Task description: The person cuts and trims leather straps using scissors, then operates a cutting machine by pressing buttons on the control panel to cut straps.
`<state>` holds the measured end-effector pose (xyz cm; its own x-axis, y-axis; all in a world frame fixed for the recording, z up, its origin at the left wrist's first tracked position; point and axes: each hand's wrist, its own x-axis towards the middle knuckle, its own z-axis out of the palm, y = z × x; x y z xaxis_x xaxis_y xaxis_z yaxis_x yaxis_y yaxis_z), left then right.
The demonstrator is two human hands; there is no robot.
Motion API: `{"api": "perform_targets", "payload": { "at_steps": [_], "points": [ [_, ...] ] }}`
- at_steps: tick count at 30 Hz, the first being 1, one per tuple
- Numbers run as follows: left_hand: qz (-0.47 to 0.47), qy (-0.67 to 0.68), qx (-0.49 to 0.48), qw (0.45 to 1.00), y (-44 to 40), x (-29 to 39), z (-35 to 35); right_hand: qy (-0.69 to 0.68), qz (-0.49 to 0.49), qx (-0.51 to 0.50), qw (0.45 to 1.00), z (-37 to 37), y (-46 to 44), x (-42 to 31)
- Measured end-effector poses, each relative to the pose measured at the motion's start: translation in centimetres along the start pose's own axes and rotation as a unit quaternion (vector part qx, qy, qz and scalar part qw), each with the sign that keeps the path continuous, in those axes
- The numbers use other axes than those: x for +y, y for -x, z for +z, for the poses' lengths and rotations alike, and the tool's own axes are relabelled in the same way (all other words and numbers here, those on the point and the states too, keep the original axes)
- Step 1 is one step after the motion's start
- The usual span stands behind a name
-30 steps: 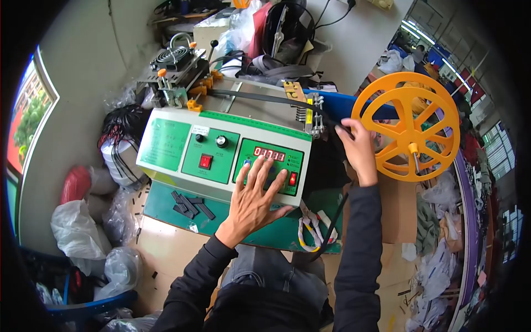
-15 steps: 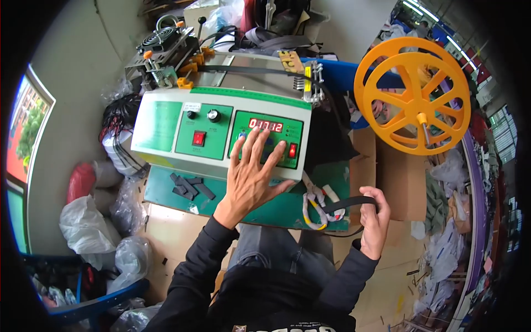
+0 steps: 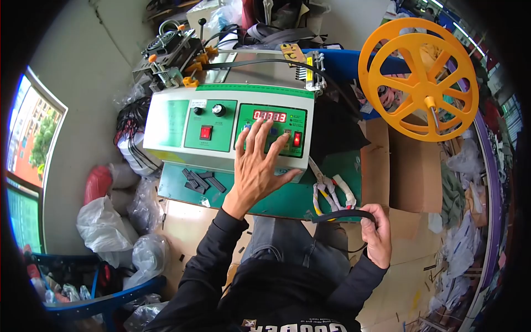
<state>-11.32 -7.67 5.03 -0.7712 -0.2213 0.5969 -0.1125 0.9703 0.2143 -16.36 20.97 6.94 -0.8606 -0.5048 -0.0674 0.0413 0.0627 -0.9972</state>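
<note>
My left hand [image 3: 259, 174] lies over the right-hand control panel of a green and white strip-cutting machine [image 3: 170, 124], fingers spread. Its fingertips are at the buttons just below the lit red display [image 3: 269, 117]; whether any button is pressed I cannot tell. At the table's front edge, my right hand [image 3: 378, 237] pinches a black strap [image 3: 344, 214] between thumb and fingers, and the strap arches leftward. Just behind the strap lie scissors [image 3: 333, 193] with wrapped white and yellow handles. Short dark cut strips [image 3: 202, 180] rest on the green table [image 3: 265, 206], left of my left wrist.
A yellow reel [image 3: 423, 95] stands at the right, above an open cardboard box [image 3: 415, 174]. Another black strap [image 3: 251, 62] runs across the machine's top. Plastic bags [image 3: 105, 227] and a blue-rimmed container [image 3: 105, 303] are on the left.
The view has shifted, so the machine sits slightly further right. The display's last digit went from 2 to 3. My right hand has lowered the strap, which now shows in front of the scissors.
</note>
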Motion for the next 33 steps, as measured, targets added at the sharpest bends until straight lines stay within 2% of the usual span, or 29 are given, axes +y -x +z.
{"api": "perform_targets", "payload": {
  "at_steps": [3, 8, 14, 18, 19, 23, 29, 33],
  "points": [
    [-0.007, -0.008, -0.009, 1.0, 0.3, -0.2, 0.5, -0.063, 0.032, -0.019, 0.997, -0.7, 0.3, 0.7],
    [-0.001, -0.022, -0.012, 1.0, 0.1, -0.1, 0.3, -0.082, 0.077, -0.044, 0.993, -0.4, 0.5, 0.0],
    [0.004, -0.012, 0.007, 1.0, 0.0, -0.2, 0.1, -0.06, 0.016, -0.078, 0.995, -0.5, 0.4, 1.1],
    [0.007, -0.001, -0.011, 1.0, 0.0, -0.3, 0.0, -0.234, 0.015, -0.148, 0.961, -1.1, 0.5, 1.2],
    [0.005, -0.005, -0.006, 1.0, 0.0, -0.2, -0.1, -0.233, 0.012, -0.154, 0.96, -1.0, 0.5, 1.2],
    [0.009, 0.008, -0.011, 1.0, 0.0, -0.2, -0.4, -0.126, 0.019, -0.059, 0.99, -0.2, 0.7, 1.0],
    [0.004, 0.007, -0.013, 1.0, 0.0, -0.5, -0.2, -0.112, 0.01, -0.059, 0.992, 0.4, 0.4, 0.6],
    [0.009, 0.013, -0.012, 1.0, 0.1, -0.6, -0.3, -0.127, 0.057, -0.035, 0.99, 1.2, 0.9, -0.6]
  ]
}}
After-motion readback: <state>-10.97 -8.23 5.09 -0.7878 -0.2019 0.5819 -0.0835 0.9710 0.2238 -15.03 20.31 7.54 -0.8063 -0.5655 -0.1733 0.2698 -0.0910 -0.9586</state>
